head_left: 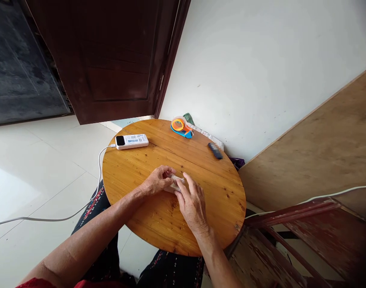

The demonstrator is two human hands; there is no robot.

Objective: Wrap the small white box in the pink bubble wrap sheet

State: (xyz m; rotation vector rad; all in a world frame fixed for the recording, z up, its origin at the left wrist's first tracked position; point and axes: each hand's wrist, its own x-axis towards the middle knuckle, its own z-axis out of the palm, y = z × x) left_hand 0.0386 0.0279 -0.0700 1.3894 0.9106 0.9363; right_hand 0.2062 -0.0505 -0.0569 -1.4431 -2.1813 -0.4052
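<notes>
Both my hands rest at the middle of a round wooden table. Between them lies a small pale, whitish thing, mostly hidden by my fingers; I cannot make out what it is. My left hand has its fingers curled and pinched on the left end of it. My right hand lies with its fingers stretched forward and pressed down on the right end.
A white power bank with a white cable lies at the table's far left. An orange and blue tape dispenser and a dark small object sit near the wall. A dark door stands behind; wooden furniture at right.
</notes>
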